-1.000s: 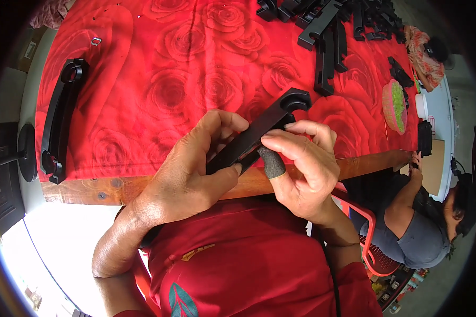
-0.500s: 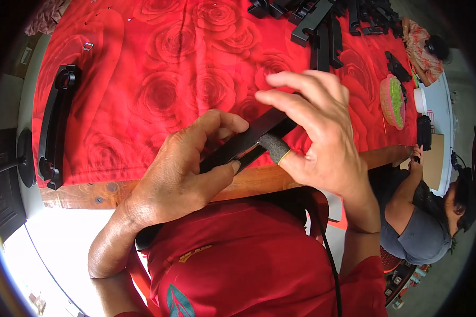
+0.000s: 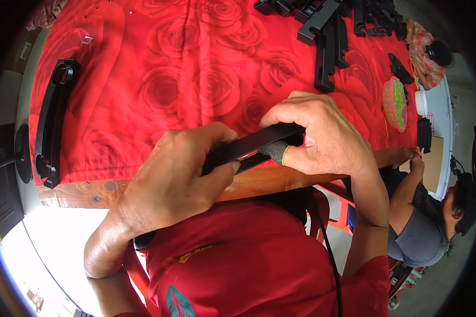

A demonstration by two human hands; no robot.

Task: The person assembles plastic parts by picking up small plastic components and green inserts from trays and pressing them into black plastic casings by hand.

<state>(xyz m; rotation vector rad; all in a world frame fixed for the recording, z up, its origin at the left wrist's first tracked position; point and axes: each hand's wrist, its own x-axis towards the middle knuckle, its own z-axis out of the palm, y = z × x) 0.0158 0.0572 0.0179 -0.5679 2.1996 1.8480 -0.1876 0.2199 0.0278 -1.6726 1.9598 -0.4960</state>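
Observation:
Just above the table's near edge, a long narrow black plastic piece (image 3: 248, 141) is held in both hands, its right end tilted up. My left hand (image 3: 169, 177) grips the left end, thumb on the near side and fingers on the far side. My right hand (image 3: 328, 134) is closed round the right end, its fingers over the top. A dark grey sleeve (image 3: 274, 151) with a yellow edge covers the right thumb, which presses along the near side. A slim shiny strip shows in the piece's open side. The fingers hide both ends.
A curved black handle-like part (image 3: 50, 129) lies at the left on the red rose-patterned cloth (image 3: 180, 90). Near it is a small metal ring (image 3: 87, 39). Several black parts (image 3: 322, 24) are piled at the far right, beside a pink basket (image 3: 389, 108). A co-worker (image 3: 420, 227) sits at right.
My right hand has come down, and its raised fingers have closed over the right end of the black piece. The piece now lies at a flatter angle. My left hand keeps its grip.

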